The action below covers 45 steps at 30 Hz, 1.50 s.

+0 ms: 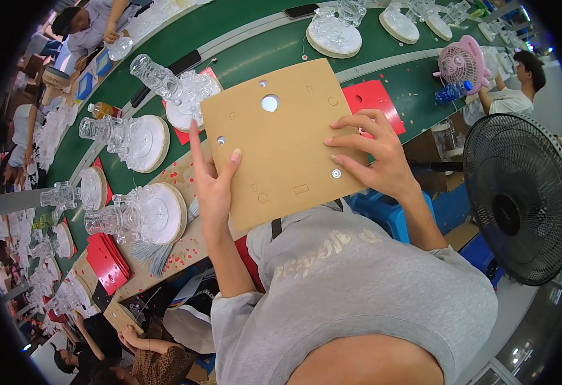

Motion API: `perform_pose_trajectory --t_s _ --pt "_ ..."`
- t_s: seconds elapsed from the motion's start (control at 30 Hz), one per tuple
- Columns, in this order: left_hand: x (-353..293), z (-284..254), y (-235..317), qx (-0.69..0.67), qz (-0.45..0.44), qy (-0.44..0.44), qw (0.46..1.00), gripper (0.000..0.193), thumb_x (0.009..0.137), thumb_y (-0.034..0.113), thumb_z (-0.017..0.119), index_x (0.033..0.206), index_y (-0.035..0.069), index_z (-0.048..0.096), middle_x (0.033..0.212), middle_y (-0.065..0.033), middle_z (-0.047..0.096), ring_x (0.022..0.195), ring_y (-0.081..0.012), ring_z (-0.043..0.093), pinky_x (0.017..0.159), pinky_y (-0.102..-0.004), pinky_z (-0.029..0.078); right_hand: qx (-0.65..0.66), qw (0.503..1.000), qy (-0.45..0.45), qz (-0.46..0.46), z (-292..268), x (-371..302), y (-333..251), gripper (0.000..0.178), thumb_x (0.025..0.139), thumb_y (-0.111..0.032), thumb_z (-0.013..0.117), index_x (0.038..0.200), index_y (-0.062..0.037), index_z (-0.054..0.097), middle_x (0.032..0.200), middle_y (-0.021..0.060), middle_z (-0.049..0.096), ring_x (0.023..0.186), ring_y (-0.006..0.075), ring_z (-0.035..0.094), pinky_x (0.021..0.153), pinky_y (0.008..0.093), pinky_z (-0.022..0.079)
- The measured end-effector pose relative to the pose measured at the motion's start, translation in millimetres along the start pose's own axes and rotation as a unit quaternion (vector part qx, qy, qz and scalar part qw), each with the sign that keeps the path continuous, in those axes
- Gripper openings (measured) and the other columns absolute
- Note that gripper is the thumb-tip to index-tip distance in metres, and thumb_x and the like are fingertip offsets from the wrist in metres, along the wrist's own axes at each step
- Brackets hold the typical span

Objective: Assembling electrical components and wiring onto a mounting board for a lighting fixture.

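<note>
A tan, flat board (287, 144) with a large round hole, small round holes and thin cut outlines is tilted up in front of me. My left hand (213, 186) grips its left edge, thumb on the near face and index finger stretched up along the side. At the right edge, my right hand (380, 154) has its curled fingertips and thumb on the same face. A small round white-and-grey fastener (337, 173) sits in the board below my right thumb. What lies behind the board is hidden.
On the green conveyor (249, 42) stand several clear glass-like pieces on round white bases (165, 215). Red sheets (377, 106) lie beyond the board, and a red stack (107, 263) lies left. A black fan (518, 199) and pink fan (464, 64) stand right. Other people work nearby.
</note>
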<state>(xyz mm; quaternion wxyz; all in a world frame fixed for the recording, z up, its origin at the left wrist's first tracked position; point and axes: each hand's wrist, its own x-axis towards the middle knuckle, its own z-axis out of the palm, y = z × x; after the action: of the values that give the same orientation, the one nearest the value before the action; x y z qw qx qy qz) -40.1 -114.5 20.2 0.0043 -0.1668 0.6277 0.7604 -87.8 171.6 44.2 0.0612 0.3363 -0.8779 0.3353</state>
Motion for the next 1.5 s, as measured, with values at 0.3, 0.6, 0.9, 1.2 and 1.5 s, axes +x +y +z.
perform_pose_trajectory --t_s 0.3,0.6,0.9,1.2,1.5 --pt "-6 8 -9 -0.026 0.087 -0.016 0.996 0.075 0.085 -0.004 0.060 0.156 0.004 0.038 0.150 -0.0180 0.048 0.134 -0.0256 0.051 0.111 -0.0360 0.041 -0.033 0.997 -0.024 0.059 9 27 12 0.058 0.088 -0.023 0.075 0.141 -0.0091 0.056 0.152 0.0114 0.046 0.142 0.0355 0.042 0.118 0.0457 0.036" --pt "-9 20 -10 0.038 0.113 0.040 0.992 0.071 0.083 0.003 0.069 0.150 0.005 0.046 0.149 -0.0174 0.050 0.131 -0.0274 0.054 0.109 -0.0377 0.043 -0.046 0.994 -0.023 0.094 19 40 21 0.057 0.093 -0.026 0.070 0.144 -0.0083 0.053 0.154 0.0115 0.045 0.142 0.0319 0.041 0.118 0.0429 0.036" --pt "-41 10 1 0.394 0.248 -0.089 0.881 0.096 0.059 0.025 0.094 0.146 0.012 0.056 0.151 -0.0080 0.054 0.139 -0.0306 0.050 0.120 -0.0609 0.025 0.043 0.990 -0.010 0.136 18 40 30 0.060 0.092 -0.024 0.070 0.147 -0.0091 0.050 0.160 0.0094 0.039 0.147 0.0288 0.036 0.120 0.0413 0.031" --pt "-54 25 7 0.510 0.297 -0.057 0.805 0.081 0.074 0.030 0.085 0.146 0.010 0.053 0.147 -0.0057 0.059 0.142 -0.0311 0.048 0.119 -0.0600 0.026 0.650 0.644 0.146 0.376 74 8 127 0.053 0.109 -0.030 0.042 0.153 -0.0024 0.036 0.151 0.0137 0.045 0.136 0.0249 0.049 0.112 0.0390 0.043" --pt "-51 61 -12 0.560 0.342 0.044 0.753 0.052 0.082 0.006 0.059 0.134 -0.003 0.061 0.140 -0.0197 0.060 0.138 -0.0399 0.049 0.113 -0.0516 0.038 0.349 0.915 -0.158 0.127 251 -84 33 0.049 0.108 -0.031 0.042 0.148 -0.0032 0.042 0.147 0.0143 0.049 0.135 0.0265 0.049 0.114 0.0423 0.040"
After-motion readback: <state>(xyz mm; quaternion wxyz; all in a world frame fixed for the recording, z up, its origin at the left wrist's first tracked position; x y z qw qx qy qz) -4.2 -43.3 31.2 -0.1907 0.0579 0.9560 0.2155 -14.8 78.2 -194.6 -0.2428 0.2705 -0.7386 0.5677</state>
